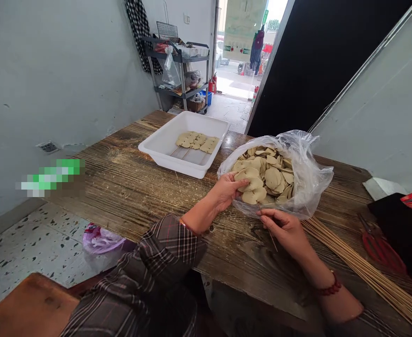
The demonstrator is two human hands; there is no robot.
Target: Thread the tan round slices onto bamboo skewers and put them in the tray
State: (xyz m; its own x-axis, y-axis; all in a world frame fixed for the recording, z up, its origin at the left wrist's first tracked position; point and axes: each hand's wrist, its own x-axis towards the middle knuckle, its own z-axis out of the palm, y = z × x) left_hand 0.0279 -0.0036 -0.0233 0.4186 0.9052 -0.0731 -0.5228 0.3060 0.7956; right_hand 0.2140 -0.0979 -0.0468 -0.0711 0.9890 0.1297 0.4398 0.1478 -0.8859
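Note:
My left hand (228, 189) grips several flat, round beige slices (250, 182) threaded on a thin skewer, over the near left edge of an open plastic bag (307, 173). Thumb and fingers of my right hand (281, 229) pinch the skewer (271, 235) below the lowest slice. Its bare end points down toward me. More loose slices (274, 178) fill the bag. In a white tray (167, 161) beyond my left hand lie several skewers of the same slices (196, 141), side by side. A bundle of bare skewers (364, 271) rests to the right of my right hand.
All this is on a dark wooden table (128, 187). Red-handled scissors (378, 243) and a black item (399, 229) lie at the right edge. A wheeled shelf cart (181, 70) stands behind, near a glass door. A wooden stool (30, 304) is at lower left.

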